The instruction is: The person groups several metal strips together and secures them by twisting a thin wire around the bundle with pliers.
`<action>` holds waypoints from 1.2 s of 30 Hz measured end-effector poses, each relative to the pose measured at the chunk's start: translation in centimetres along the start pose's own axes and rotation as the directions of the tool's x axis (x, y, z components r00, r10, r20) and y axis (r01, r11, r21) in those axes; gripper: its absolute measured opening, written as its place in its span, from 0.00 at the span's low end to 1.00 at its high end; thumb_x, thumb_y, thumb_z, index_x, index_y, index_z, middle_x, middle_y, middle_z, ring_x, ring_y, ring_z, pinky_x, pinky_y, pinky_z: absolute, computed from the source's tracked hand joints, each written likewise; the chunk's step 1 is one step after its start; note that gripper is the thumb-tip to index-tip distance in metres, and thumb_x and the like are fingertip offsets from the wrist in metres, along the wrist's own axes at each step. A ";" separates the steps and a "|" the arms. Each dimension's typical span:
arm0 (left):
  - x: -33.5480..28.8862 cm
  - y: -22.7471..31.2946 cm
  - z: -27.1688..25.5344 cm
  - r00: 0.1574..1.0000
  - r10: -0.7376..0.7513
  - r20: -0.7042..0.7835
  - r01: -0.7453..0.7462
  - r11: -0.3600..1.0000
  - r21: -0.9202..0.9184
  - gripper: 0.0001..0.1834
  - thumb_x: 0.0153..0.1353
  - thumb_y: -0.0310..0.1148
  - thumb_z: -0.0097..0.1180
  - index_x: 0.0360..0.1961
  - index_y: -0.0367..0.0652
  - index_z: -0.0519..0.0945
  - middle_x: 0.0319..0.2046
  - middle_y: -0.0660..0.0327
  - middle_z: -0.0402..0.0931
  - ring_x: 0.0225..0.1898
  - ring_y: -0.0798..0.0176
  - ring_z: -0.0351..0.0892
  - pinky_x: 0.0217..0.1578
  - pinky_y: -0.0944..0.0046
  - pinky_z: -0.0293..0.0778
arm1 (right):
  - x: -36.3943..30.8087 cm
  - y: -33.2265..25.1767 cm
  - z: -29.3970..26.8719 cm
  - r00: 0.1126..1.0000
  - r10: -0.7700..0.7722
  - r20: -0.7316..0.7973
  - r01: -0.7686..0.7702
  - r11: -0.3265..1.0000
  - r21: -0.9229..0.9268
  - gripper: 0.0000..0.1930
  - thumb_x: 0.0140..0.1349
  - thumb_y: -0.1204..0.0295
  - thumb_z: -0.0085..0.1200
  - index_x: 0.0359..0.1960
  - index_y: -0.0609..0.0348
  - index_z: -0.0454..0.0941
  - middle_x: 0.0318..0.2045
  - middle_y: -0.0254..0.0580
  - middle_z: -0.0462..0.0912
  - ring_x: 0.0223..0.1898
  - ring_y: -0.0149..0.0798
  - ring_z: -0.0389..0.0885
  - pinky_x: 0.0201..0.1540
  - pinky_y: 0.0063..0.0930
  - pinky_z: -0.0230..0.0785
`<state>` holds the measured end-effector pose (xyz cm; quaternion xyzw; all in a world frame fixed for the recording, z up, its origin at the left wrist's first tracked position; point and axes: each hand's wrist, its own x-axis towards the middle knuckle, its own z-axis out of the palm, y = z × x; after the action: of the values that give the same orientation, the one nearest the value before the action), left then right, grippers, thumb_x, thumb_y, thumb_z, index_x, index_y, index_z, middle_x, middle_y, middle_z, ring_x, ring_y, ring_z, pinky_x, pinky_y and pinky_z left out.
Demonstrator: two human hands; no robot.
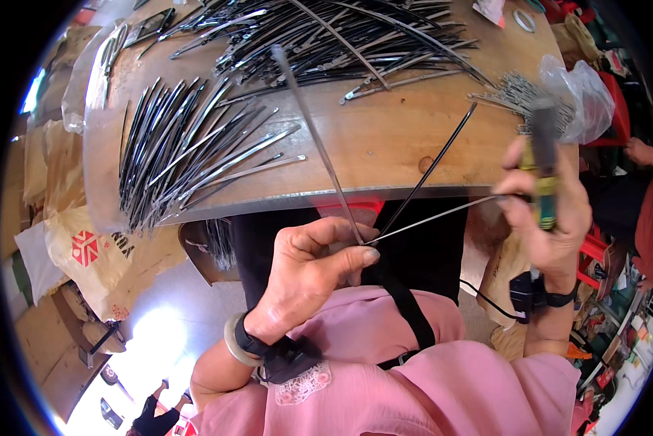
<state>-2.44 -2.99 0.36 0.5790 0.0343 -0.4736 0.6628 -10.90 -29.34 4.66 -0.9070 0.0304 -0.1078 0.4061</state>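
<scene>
A: What do your two hands have?

B: Your left hand [305, 272], at the centre of the frame, pinches thumb to finger where a grey strip [313, 131] and a black strip [434, 160] converge.

A: And your right hand [559, 211]?

B: Right of centre, it's curled around a green-and-yellow-handled tool [544, 163] (too blurred to name); a thin rod [439, 216] spans from its fingers to your left pinch. Strip heaps [326, 43] cover your worktop [392, 123], upper left and top centre.
</scene>
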 end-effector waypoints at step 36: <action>0.9 0.1 -2.1 0.985 -0.132 0.110 0.168 0.865 -0.472 0.08 0.67 0.31 0.54 0.40 0.36 0.75 0.22 0.60 0.70 0.13 0.70 0.61 0.14 0.70 0.55 | 2.5 -0.1 6.2 0.951 -0.250 0.184 0.275 0.953 -0.125 0.12 0.44 0.77 0.63 0.31 0.65 0.77 0.45 0.50 0.77 0.43 0.51 0.77 0.45 0.47 0.66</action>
<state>-0.88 -1.85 -0.79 0.3744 0.1711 -0.5214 0.7475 -7.12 -25.08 1.17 -0.9365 -0.1167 -0.0822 0.3202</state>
